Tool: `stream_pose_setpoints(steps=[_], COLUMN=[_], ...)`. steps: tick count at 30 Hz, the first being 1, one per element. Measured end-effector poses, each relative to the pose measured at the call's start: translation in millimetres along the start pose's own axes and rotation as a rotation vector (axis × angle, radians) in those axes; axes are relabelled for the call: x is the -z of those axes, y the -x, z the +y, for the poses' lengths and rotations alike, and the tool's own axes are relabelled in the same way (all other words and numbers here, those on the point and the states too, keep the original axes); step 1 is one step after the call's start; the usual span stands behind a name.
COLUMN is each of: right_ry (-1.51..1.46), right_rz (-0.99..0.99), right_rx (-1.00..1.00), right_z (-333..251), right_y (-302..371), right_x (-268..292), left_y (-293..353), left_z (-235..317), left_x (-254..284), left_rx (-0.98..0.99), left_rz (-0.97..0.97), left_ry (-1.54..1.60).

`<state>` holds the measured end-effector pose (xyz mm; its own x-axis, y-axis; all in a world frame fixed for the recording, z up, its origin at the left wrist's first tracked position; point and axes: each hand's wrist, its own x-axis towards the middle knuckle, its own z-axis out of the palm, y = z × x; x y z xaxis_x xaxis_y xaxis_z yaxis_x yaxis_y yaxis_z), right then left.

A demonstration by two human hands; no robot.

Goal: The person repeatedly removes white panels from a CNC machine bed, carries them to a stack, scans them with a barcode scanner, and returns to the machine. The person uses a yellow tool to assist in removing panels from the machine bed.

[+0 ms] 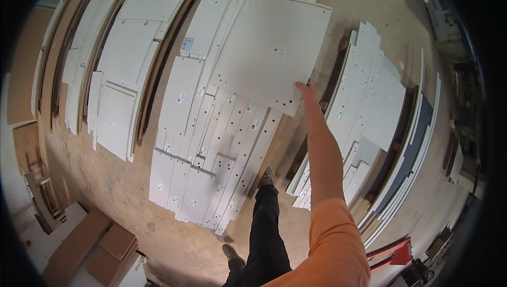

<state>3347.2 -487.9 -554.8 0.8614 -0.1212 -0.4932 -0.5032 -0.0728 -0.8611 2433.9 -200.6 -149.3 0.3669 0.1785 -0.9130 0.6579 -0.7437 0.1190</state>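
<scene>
My right hand reaches out from the orange sleeve and grips the right edge of a large white panel near its lower right corner. The thumb lies on top; the other fingers are mostly hidden at the edge. This panel has a small label in its middle and a few drilled holes by the near edge. It overlies a stack of narrower white boards, many with holes and labels. Whether the panel is raised off them I cannot tell. No part of my left hand shows.
More white boards lie in stacks to the left and right, some on wooden supports. Brown boards are piled at lower left. A red-framed object stands at lower right. My shoes are beside the middle stack.
</scene>
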Motion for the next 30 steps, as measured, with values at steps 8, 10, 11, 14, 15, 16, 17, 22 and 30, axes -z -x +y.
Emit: stream_pose_setpoints(steps=[8,10,11,14,15,16,17,22,30], right_ry=[1.077,1.045,1.072,1.169,1.153,1.034,1.026,1.191,1.223], right_rz=[-0.737,-0.852,-0.923,-1.284,-1.309,-1.349,-1.389,-1.360,-1.653], right_rx=[0.346,0.139,0.149,0.019,0.220,0.360,0.429,0.646,0.201], right_z=[130.7,154.7,165.5,188.1,195.4,201.8,207.9,217.1,223.6], right_y=[192.5,300.9,356.5,496.6,542.6,580.2,617.9,753.7,983.2], right_x=[-74.2,-85.2,-86.6,-89.8,-89.4,-84.2,-82.2,-69.5,-176.1], left_y=[-9.5,-6.2,-0.6,21.9,27.1,36.5,48.8,111.7,177.8], left_z=[48.6,58.8,60.3,42.2,30.9,17.4,-2.8,-102.9,-94.8], left_x=[-33.5,-45.5,-52.9,-89.6,-110.0,-137.8,-167.4,-347.9,-565.5], left_rx=[0.375,0.439,0.466,0.550,0.557,0.573,0.593,0.205,1.044], left_rz=[0.077,0.162,0.201,0.285,0.310,0.333,0.351,0.465,0.603], left_ry=[0.608,0.832,0.944,1.189,1.232,1.277,1.310,0.876,1.794])
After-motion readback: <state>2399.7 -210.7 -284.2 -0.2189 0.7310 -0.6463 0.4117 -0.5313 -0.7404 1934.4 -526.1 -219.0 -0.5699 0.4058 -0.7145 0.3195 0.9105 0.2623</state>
